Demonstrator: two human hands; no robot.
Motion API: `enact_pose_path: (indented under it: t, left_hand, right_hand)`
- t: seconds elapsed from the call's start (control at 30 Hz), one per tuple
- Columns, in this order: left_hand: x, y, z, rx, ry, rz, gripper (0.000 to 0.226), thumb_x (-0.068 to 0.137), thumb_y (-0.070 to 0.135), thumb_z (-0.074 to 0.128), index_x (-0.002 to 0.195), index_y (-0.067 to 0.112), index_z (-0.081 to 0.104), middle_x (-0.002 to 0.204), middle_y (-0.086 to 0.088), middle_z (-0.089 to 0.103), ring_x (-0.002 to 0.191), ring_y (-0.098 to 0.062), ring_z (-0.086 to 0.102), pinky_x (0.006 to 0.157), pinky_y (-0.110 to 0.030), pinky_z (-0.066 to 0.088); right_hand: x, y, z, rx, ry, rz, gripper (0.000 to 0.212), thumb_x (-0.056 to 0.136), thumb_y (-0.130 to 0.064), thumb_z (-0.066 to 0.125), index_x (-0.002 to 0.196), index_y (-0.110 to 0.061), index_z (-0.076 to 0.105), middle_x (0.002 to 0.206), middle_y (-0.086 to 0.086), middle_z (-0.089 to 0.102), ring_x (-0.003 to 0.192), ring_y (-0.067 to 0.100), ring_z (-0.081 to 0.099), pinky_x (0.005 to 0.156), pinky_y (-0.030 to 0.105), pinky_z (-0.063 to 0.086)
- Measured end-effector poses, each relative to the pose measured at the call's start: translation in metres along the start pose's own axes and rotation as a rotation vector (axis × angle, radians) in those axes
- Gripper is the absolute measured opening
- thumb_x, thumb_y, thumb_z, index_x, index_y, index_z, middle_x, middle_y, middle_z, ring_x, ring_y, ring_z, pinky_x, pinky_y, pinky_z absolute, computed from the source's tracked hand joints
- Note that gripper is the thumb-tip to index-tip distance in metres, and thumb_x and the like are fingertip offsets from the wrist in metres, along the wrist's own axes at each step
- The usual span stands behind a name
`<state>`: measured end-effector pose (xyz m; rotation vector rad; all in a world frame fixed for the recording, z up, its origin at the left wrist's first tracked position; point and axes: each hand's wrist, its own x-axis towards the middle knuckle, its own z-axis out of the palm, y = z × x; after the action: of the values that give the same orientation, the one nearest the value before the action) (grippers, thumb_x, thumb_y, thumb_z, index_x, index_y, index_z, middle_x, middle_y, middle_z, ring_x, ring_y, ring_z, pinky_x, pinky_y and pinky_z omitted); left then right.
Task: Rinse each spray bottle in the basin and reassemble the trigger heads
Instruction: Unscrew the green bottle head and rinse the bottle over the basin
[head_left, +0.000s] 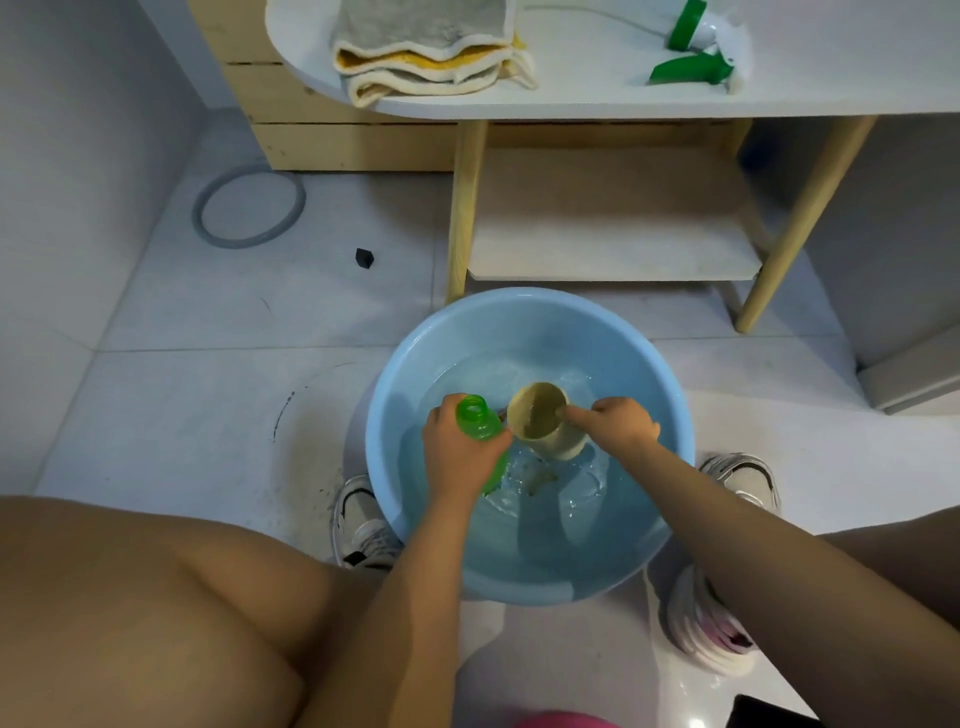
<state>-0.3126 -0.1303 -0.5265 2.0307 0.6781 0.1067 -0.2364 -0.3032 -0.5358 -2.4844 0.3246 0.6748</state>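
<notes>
I take the basin (530, 322) as my landmark: a round blue tub on the tiled floor, holding shallow water. Over its middle, my left hand (460, 452) wraps around a green bottle (478, 415), fingers curled tight on the body just below the neck. The bottle stands nearly upright, its open mouth bare of any trigger head and facing up toward me; its lower end reaches down to the water, though I cannot tell whether it touches the bottom. Just right of the bottle, also over the basin's middle, my right hand (621, 423) holds a beige cup (543, 421), with the thumb hooked over the rim and the other fingers hidden behind the wall. The cup is tilted, its mouth turned toward the bottle, and I see some water inside. Cup rim and bottle neck sit very close; I cannot tell if they touch.

Beyond the basin stands a white table (597, 101) on wooden legs. On its top, toward the far right of the basin, lie two green-and-white trigger heads (696, 47), apart from any bottle. Toward the far left on the same top lies a folded towel (431, 49). My shoes (363, 525) flank the basin's near edge, one on each side.
</notes>
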Motion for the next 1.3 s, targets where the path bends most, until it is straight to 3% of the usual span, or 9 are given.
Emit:
enact_pose_path:
  t: [0.07,0.13,0.27,0.4,0.6,0.7,0.8,1.1,1.3]
  left_hand:
    - [-0.002,0.001,-0.001,0.006,-0.006,0.0,0.046,0.063,0.021,0.083,0.099,0.017,0.056,0.092,0.005,0.051,0.086,-0.017,0.052,0.073,-0.024,0.037]
    - [-0.002,0.001,-0.001,0.011,-0.026,-0.015,0.045,0.064,0.022,0.082,0.1,0.019,0.055,0.093,0.005,0.053,0.085,-0.016,0.052,0.072,-0.024,0.036]
    - [-0.006,0.006,-0.001,-0.015,-0.061,-0.002,0.042,0.064,0.021,0.082,0.093,0.024,0.052,0.091,0.006,0.056,0.084,-0.016,0.054,0.07,-0.023,0.037]
    - [-0.007,0.01,0.004,-0.012,-0.065,0.016,0.043,0.064,0.024,0.082,0.096,0.02,0.054,0.094,0.002,0.061,0.088,-0.019,0.057,0.071,-0.025,0.039]
    - [-0.007,0.014,0.009,-0.02,-0.07,0.022,0.047,0.064,0.027,0.082,0.102,0.018,0.056,0.099,-0.001,0.063,0.091,-0.02,0.058,0.075,-0.028,0.044]
    - [-0.008,0.014,0.01,-0.018,-0.074,0.01,0.048,0.064,0.027,0.082,0.104,0.019,0.056,0.1,-0.001,0.063,0.091,-0.02,0.058,0.075,-0.027,0.044]
    - [-0.008,0.015,0.011,-0.005,-0.083,0.014,0.049,0.065,0.029,0.083,0.104,0.02,0.055,0.1,0.001,0.062,0.089,-0.016,0.057,0.072,-0.023,0.04]
    - [-0.006,0.013,0.011,0.018,-0.079,0.002,0.051,0.065,0.028,0.082,0.106,0.017,0.055,0.101,-0.001,0.061,0.09,-0.018,0.057,0.071,-0.024,0.04]
    - [-0.006,0.014,0.011,0.02,-0.084,0.002,0.052,0.067,0.03,0.082,0.11,0.019,0.054,0.104,0.0,0.06,0.092,-0.017,0.056,0.074,-0.024,0.042]
  right_hand:
    - [0.0,-0.001,-0.006,0.262,-0.027,0.035,0.045,0.07,-0.053,0.066,0.051,-0.019,0.043,0.058,0.001,0.046,0.062,0.02,0.046,0.068,0.033,0.034]
    - [-0.002,-0.006,-0.013,0.445,-0.019,-0.007,0.05,0.068,-0.047,0.07,0.047,-0.022,0.032,0.054,0.0,0.032,0.059,0.02,0.034,0.06,0.032,0.026]
    - [-0.01,-0.023,-0.032,0.592,-0.007,-0.15,0.054,0.071,-0.038,0.076,0.052,-0.022,0.028,0.058,0.003,0.025,0.057,0.017,0.025,0.055,0.03,0.021]
    - [-0.022,-0.037,-0.041,0.485,0.094,-0.283,0.055,0.074,-0.039,0.075,0.051,-0.021,0.028,0.046,-0.008,0.026,0.047,0.012,0.026,0.051,0.028,0.025]
    - [-0.037,-0.049,-0.046,0.225,0.37,-0.548,0.055,0.067,-0.054,0.067,0.049,-0.017,0.03,0.045,-0.005,0.033,0.063,0.018,0.037,0.07,0.032,0.025]
    - [-0.042,-0.052,-0.048,0.141,0.426,-0.626,0.057,0.07,-0.046,0.074,0.048,-0.024,0.027,0.046,-0.011,0.032,0.069,0.018,0.037,0.072,0.029,0.017]
    - [-0.043,-0.051,-0.047,0.111,0.484,-0.697,0.055,0.068,-0.047,0.073,0.048,-0.029,0.024,0.046,-0.015,0.03,0.068,0.017,0.036,0.075,0.03,0.018]
    - [-0.043,-0.052,-0.047,0.04,0.585,-0.795,0.047,0.067,-0.046,0.071,0.052,-0.021,0.034,0.049,-0.015,0.03,0.067,0.017,0.037,0.076,0.031,0.02]
    - [-0.042,-0.052,-0.05,0.01,0.637,-0.802,0.046,0.067,-0.051,0.067,0.053,-0.021,0.036,0.052,-0.01,0.038,0.067,0.016,0.036,0.073,0.025,0.012]
